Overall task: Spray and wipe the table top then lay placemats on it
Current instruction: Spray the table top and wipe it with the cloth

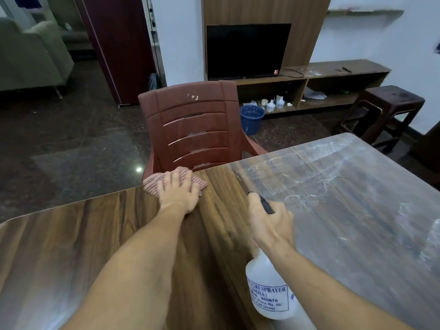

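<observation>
My left hand (178, 192) presses flat, fingers spread, on the cloth (152, 184) at the far edge of the table top (95, 234); my right hand (271, 225) grips the spray bottle (266, 289); the surface right of it looks smeared, so wiping seems unfinished; no placemats in sight

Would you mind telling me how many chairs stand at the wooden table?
1: the reddish-brown slatted plastic chair at the far edge of the wooden table. Others may sit outside the frame.
</observation>
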